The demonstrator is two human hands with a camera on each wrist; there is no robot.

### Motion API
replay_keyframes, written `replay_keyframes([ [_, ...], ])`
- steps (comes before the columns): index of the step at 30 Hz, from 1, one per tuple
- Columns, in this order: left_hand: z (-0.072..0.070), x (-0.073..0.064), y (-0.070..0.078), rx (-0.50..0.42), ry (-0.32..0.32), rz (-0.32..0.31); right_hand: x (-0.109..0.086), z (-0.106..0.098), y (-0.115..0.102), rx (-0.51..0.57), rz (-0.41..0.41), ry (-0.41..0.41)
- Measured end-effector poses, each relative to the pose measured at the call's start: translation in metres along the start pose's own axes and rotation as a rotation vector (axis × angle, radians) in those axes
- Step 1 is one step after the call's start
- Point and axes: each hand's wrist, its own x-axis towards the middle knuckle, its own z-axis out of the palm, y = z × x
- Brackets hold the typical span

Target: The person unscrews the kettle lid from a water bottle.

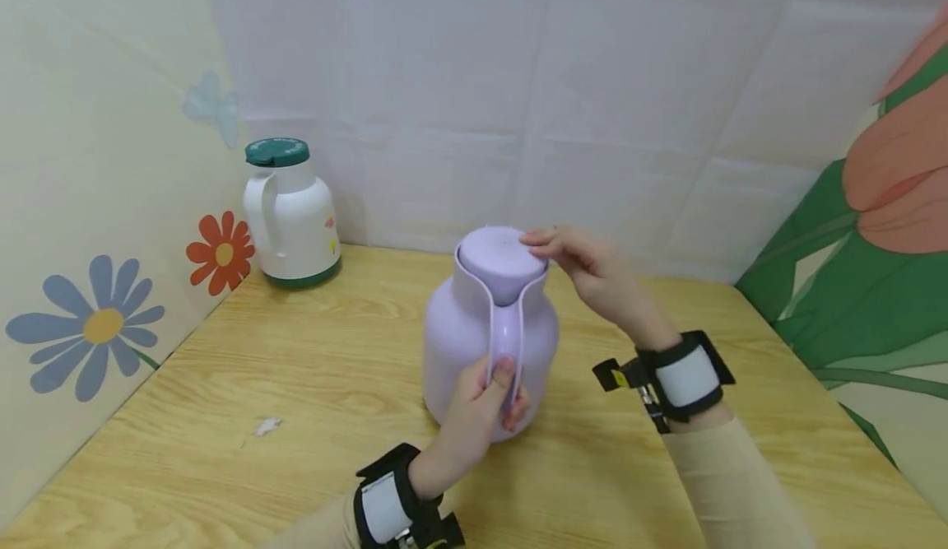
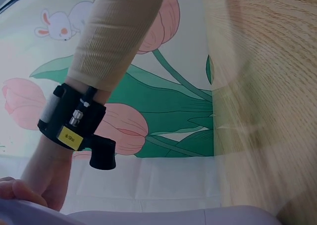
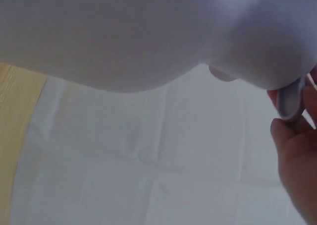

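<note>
A lilac vacuum jug (image 1: pixel 452 335) stands upright on the wooden table. My left hand (image 1: pixel 470 413) grips its handle (image 1: pixel 507 335), thumb on the near side. At the top, my right hand (image 1: pixel 592 273) has its fingertips on the right edge of the round lilac lid (image 1: pixel 504 253). From the right wrist, the thumb and fingers of that hand (image 3: pixel 299 153) pinch the lid's rim (image 3: pixel 291 100), beside the jug's neck. The lid sits in the jug's mouth; whether it is loose I cannot tell. Only an edge of lilac plastic (image 2: pixel 168 218) shows in the left wrist view.
A white jug (image 1: pixel 304 220) with a green lid (image 1: pixel 277 152) stands at the back left by the wall. A small white scrap (image 1: pixel 267 426) lies on the table (image 1: pixel 341 384) at the left. White sheeting (image 1: pixel 444 96) hangs behind; flower-printed panels flank both sides.
</note>
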Motion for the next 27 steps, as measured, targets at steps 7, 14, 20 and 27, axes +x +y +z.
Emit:
replay_keyframes([
  [7,0.003,0.0,0.002,0.012,0.0,0.022,0.003,0.005,-0.044,-0.215,0.185,0.026],
  [14,-0.002,0.0,0.004,-0.005,0.021,0.007,0.02,0.036,-0.09,-0.56,0.231,-0.044],
  [20,-0.002,0.003,0.003,0.002,0.008,0.035,0.03,0.045,-0.098,-0.693,0.217,-0.094],
  [27,-0.001,0.001,0.004,0.008,0.005,0.021,0.029,0.036,-0.085,-0.566,0.174,-0.058],
])
